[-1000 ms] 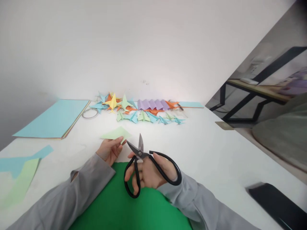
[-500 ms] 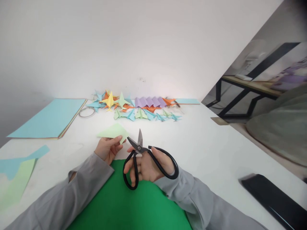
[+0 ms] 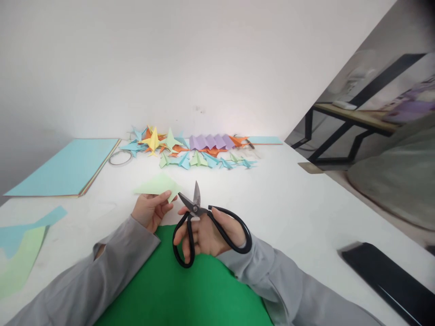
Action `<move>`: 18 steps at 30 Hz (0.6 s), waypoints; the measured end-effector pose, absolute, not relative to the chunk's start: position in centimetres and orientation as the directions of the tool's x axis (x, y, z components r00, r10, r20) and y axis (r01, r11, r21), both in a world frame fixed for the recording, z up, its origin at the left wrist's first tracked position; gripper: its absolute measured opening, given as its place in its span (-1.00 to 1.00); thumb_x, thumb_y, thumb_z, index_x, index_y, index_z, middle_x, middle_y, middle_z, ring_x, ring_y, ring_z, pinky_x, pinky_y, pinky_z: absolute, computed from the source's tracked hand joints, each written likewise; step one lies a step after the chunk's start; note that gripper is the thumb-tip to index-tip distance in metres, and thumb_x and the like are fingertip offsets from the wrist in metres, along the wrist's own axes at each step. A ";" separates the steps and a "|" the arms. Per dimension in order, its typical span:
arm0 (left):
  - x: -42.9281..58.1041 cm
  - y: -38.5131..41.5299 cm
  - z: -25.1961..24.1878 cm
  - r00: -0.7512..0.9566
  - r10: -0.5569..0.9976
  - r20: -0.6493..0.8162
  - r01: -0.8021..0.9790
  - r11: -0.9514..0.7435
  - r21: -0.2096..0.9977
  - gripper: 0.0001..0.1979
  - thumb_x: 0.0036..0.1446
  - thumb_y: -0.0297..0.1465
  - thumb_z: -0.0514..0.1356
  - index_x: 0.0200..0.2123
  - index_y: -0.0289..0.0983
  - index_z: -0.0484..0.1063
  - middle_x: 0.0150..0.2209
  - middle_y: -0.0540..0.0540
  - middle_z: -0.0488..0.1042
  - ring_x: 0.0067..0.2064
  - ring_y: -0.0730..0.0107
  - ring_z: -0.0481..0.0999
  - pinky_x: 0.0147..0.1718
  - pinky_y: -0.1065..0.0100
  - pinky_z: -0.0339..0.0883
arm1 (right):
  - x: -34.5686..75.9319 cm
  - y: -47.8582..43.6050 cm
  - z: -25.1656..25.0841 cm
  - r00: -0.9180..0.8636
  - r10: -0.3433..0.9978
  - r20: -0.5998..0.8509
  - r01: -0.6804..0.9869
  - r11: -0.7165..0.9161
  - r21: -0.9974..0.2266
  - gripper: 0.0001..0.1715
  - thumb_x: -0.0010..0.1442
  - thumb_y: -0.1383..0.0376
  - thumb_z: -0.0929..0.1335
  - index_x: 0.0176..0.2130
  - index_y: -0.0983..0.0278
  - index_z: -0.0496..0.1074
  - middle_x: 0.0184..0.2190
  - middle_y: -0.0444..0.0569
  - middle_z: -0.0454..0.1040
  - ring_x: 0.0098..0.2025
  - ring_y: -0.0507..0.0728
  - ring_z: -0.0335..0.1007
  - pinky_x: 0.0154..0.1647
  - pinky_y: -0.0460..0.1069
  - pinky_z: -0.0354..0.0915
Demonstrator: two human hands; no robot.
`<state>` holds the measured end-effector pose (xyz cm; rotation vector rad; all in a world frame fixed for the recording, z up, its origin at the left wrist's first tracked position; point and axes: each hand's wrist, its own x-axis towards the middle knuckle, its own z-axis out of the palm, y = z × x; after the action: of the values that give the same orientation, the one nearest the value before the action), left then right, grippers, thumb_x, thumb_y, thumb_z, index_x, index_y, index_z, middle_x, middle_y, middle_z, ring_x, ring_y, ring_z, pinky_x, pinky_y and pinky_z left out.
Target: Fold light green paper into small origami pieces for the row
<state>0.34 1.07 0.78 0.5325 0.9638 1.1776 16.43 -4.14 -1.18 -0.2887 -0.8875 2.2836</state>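
My left hand (image 3: 151,209) pinches a folded light green paper piece (image 3: 157,185), held flat just above the white table (image 3: 288,203). My right hand (image 3: 209,233) grips black scissors (image 3: 204,222) through their loop handles. The short blades stand apart, and the left blade tip almost touches the paper's right corner. Both arms wear grey sleeves. A green surface (image 3: 176,290) lies below my hands at the table's near edge.
A row of folded paper shapes (image 3: 190,151) in several colours lies at the back by the wall, with a tape ring (image 3: 120,158) and a stack of blue sheets (image 3: 64,167) to the left. Paper scraps (image 3: 23,240) lie far left. A black flat object (image 3: 390,283) lies at right.
Both hands have shifted slightly up and left in view together with the whole scene. The scissors stay open beside the green paper; their tip has come a little closer to it.
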 end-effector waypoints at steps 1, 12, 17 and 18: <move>0.4 1.0 0.7 0.071 0.942 -0.328 -0.509 0.317 0.800 -0.80 -0.16 -0.68 0.24 -0.39 -0.38 0.45 -0.55 -0.03 0.50 -0.54 0.44 0.50 -0.70 0.59 0.39 | 16.5 -4.0 -1.3 -0.763 0.646 0.040 -0.507 -0.558 -0.657 -0.36 0.03 -0.08 0.22 -0.02 0.23 0.13 -0.30 0.05 0.44 -0.36 0.14 0.40 -0.29 0.12 0.23; 0.4 0.6 0.5 0.178 0.964 -0.200 -0.403 0.257 0.879 -0.87 -0.25 -0.56 0.30 -0.52 -0.41 0.43 -0.57 -0.06 0.49 -0.61 0.48 0.41 -0.71 0.52 0.35 | 16.4 -3.6 -2.0 -0.791 0.612 0.012 -0.450 -0.568 -0.689 -0.15 0.05 -0.21 0.08 -0.03 0.43 0.21 -0.48 0.05 0.45 -0.51 0.11 0.38 -0.40 0.00 0.20; 0.1 0.7 0.7 0.216 0.950 -0.225 -0.405 0.297 0.865 -0.86 -0.19 -0.55 0.26 -0.44 -0.41 0.45 -0.51 -0.10 0.51 -0.61 0.53 0.39 -0.71 0.56 0.30 | 16.4 -3.4 -1.8 -0.729 0.683 0.053 -0.517 -0.498 -0.696 -0.11 0.02 -0.27 0.02 0.19 0.11 -0.21 -0.35 -0.03 0.47 -0.44 0.14 0.44 -0.37 0.05 0.20; 0.1 0.7 0.7 0.226 0.948 -0.225 -0.411 0.302 0.860 -0.87 -0.19 -0.55 0.25 -0.44 -0.41 0.46 -0.50 -0.10 0.51 -0.61 0.54 0.39 -0.72 0.56 0.30 | 16.4 -3.3 -1.9 -0.731 0.681 0.054 -0.515 -0.497 -0.698 -0.09 0.00 -0.28 0.02 0.19 0.11 -0.23 -0.35 -0.02 0.48 -0.44 0.15 0.44 -0.37 0.06 0.20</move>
<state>0.13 0.66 0.68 0.7588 0.8748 1.0717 16.44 -3.29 -1.93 -0.2973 -0.9337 2.2231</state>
